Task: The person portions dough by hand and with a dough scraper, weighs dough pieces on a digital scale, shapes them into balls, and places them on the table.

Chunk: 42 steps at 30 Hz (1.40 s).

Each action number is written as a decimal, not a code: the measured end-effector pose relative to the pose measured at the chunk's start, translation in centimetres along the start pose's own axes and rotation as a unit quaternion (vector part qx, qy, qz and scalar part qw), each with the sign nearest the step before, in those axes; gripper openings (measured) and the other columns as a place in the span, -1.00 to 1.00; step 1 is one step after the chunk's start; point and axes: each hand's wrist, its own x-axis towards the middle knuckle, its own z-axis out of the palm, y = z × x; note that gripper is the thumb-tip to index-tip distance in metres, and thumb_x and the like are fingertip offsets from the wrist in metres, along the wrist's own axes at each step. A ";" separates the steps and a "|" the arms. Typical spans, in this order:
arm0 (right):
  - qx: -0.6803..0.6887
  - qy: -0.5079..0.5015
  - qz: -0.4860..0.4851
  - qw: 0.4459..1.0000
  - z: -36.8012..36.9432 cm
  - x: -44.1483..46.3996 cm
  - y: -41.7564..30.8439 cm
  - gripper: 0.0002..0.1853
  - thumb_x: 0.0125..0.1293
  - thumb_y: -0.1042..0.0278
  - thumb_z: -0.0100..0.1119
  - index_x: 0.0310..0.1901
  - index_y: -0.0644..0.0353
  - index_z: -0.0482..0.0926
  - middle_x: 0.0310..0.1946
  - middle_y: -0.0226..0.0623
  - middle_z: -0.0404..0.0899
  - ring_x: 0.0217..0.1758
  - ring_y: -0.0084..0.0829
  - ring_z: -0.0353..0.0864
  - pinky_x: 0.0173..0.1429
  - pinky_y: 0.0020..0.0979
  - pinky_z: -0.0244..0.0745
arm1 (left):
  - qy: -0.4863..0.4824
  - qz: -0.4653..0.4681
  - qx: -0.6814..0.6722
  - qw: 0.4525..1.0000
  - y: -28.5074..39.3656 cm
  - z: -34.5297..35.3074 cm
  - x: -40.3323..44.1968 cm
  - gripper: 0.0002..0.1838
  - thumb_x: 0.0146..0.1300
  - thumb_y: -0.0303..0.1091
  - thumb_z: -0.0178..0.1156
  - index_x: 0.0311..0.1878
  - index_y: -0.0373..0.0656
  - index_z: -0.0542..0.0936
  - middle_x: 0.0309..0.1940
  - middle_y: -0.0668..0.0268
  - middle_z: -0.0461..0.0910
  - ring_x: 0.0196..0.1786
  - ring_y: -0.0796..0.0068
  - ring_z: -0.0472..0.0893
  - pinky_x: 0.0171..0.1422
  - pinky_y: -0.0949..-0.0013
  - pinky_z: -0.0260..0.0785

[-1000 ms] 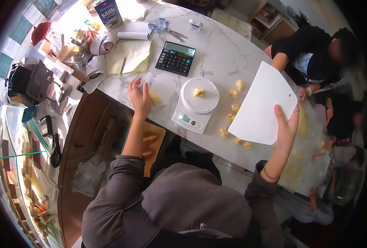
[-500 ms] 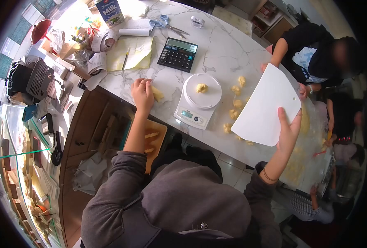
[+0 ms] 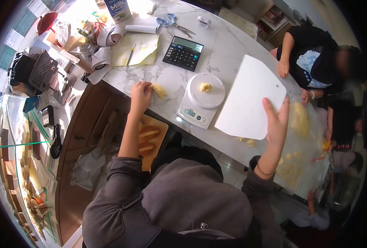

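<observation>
My left hand (image 3: pixel 141 97) is at the near edge of the marble counter, its fingers closed on the end of a yellow piece of dough (image 3: pixel 159 90). My right hand (image 3: pixel 277 122) grips a large white plastic dough scraper (image 3: pixel 251 99) by one side, thumb on top, raised over the counter. Between the hands stands a white kitchen scale (image 3: pixel 196 117). A small lump of dough (image 3: pixel 206 87) rests on its round pan. Below the scraper two or so dough lumps (image 3: pixel 250 142) show; the scraper hides the area behind it.
A black calculator (image 3: pixel 183 53), blue-handled scissors (image 3: pixel 175 24), yellow papers (image 3: pixel 144 49) and a milk carton (image 3: pixel 118 10) lie or stand farther back. A larger dough mass (image 3: pixel 301 120) is on the right. A person in black (image 3: pixel 311 56) and other people are along the right side.
My right hand has brought the scraper left, closer to the scale, covering most of the dough lumps. My left fingers now pinch the dough's end. The other person's hand is no longer beside the scraper's top.
</observation>
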 end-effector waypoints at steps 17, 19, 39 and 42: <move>-0.243 -0.290 -0.121 0.918 22.7 2.8 6.9 -0.36 0.04 0.48 0.12 0.13 0.58 0.09 -0.52 0.23 0.50 -0.40 0.12 0.56 -0.33 -0.12 0.48 | 0.049 -0.017 -0.089 0.995 1.0 -1.2 -1.6 -0.81 0.00 -0.59 0.15 -0.27 -0.26 0.62 -0.35 0.12 0.62 -0.34 0.31 0.63 -0.23 0.43 0.44; -0.253 -0.294 -0.116 0.915 23.3 2.5 7.1 -0.35 0.04 0.49 0.09 0.13 0.60 0.07 -0.55 0.22 0.50 -0.42 0.11 0.56 -0.34 -0.12 0.48 | 0.047 -0.019 -0.087 0.995 0.7 -1.2 -1.7 -0.81 -0.01 -0.58 0.17 -0.27 -0.27 0.63 -0.35 0.13 0.62 -0.34 0.31 0.64 -0.21 0.43 0.45; -0.158 -0.180 -0.128 0.962 21.8 5.1 6.9 -0.38 0.11 0.52 0.11 0.19 0.46 0.10 -0.20 0.18 0.52 -0.15 0.03 0.57 -0.08 -0.19 0.50 | 0.019 -0.193 -0.165 0.967 3.2 -4.0 -1.4 -0.87 -0.02 -0.41 0.26 -0.39 -0.24 0.60 -0.51 0.38 0.60 -0.46 0.64 0.53 -0.33 0.53 0.38; -0.123 -0.152 -0.122 0.973 13.2 6.9 1.7 -0.40 0.14 0.47 0.18 0.18 0.37 0.15 -0.14 0.04 0.52 -0.12 -0.20 0.58 -0.04 -0.32 0.48 | -0.005 -0.148 -0.222 0.964 6.3 -3.9 -0.3 -0.85 0.01 -0.38 0.30 -0.37 -0.23 0.60 -0.47 0.39 0.61 -0.42 0.66 0.52 -0.36 0.55 0.31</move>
